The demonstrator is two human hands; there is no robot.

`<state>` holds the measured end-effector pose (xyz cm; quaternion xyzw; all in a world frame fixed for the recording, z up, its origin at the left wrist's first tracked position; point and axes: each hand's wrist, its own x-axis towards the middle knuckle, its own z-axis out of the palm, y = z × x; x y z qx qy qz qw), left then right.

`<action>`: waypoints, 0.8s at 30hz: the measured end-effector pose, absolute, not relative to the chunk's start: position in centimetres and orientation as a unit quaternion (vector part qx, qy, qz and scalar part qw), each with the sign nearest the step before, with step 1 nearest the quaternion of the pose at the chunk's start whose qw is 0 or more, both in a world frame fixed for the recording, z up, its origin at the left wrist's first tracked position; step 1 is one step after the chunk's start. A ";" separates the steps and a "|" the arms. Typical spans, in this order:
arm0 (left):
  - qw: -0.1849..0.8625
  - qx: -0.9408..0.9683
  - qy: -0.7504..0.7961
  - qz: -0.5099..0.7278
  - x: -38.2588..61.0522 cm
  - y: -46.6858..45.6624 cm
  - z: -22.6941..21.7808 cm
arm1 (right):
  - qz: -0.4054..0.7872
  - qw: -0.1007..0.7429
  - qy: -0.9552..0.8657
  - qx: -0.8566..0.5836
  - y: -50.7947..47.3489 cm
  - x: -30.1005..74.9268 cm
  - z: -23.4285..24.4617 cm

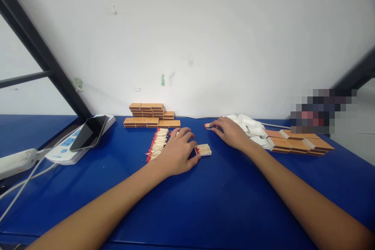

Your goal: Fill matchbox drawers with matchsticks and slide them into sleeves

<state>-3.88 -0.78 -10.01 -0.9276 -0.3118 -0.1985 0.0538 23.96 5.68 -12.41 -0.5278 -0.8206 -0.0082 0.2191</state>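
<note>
My left hand (181, 151) rests with fingers apart on the table, its thumb and index finger at the left end of a white matchbox tray (204, 149). Red-tipped matches lie inside that tray. Left of the hand stretches a long pile of loose matches (158, 143), partly covered by the hand and forearm. Farther back, my right hand (230, 131) has its fingertips closed at a few matches (207, 125), whose red heads point left. Part of those matches is hidden behind the fingers.
Orange matchboxes (146, 121) are stacked at the back by the wall. White matchbox trays (249, 125) lie heaped beyond my right hand, next to more orange boxes (295, 142). A phone (89, 133) lies on a white power strip (66, 150) at left. The table (181, 211) is blue.
</note>
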 end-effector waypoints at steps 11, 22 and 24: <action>0.032 -0.919 -0.313 -0.238 -5.7 -0.3 -9.8 | -0.004 0.230 -0.819 -0.525 4.4 23.5 -11.8; 0.046 -0.915 -0.294 -0.271 -5.9 -0.1 -9.5 | 0.028 0.260 -0.855 -0.448 -1.4 19.6 -9.0; 0.039 -0.915 -0.292 -0.277 -5.9 -0.1 -9.6 | 0.013 0.252 -0.864 -0.435 -1.7 18.9 -9.1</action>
